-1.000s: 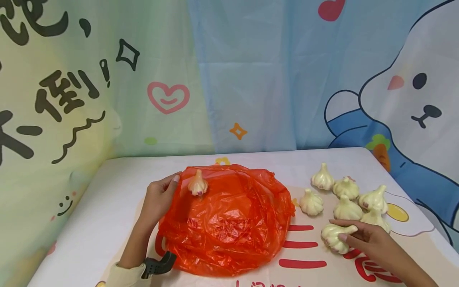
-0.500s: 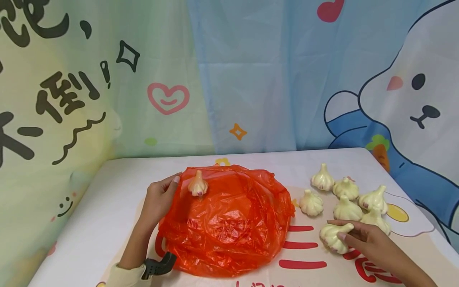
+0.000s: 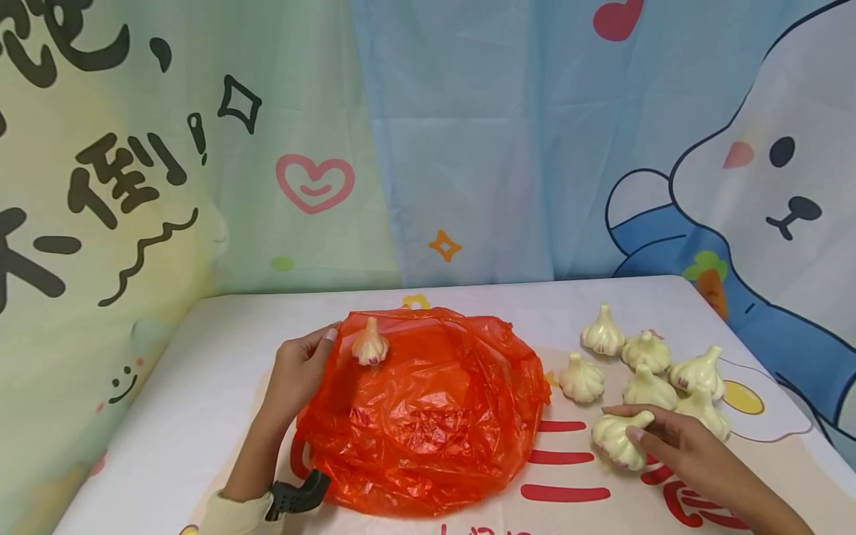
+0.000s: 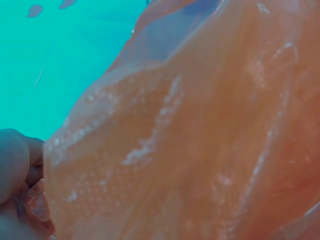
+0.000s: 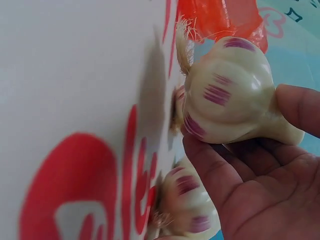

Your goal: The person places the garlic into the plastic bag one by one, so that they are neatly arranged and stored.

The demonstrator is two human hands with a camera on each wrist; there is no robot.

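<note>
A red plastic bag (image 3: 428,461) lies spread in the middle of the table. My left hand (image 3: 301,375) pinches the bag's upper left edge between thumb and fingers; in the left wrist view the orange-looking film (image 4: 150,165) fills most of the picture. One garlic bulb (image 3: 370,344) shows at the bag's upper left, stem up. To the right, my right hand (image 3: 682,446) holds a whole garlic bulb (image 3: 618,442) between thumb and fingers. The right wrist view shows this bulb (image 5: 227,95) close up, with purple streaks and dry roots.
Several more garlic bulbs (image 3: 649,386) stand grouped on the right part of the white table (image 3: 154,423), just behind my right hand. A printed cloth curtain (image 3: 461,141) hangs behind the table's back edge.
My right hand has shifted slightly to the left with the garlic bulb in its grip. The left hand and the bag look unmoved.
</note>
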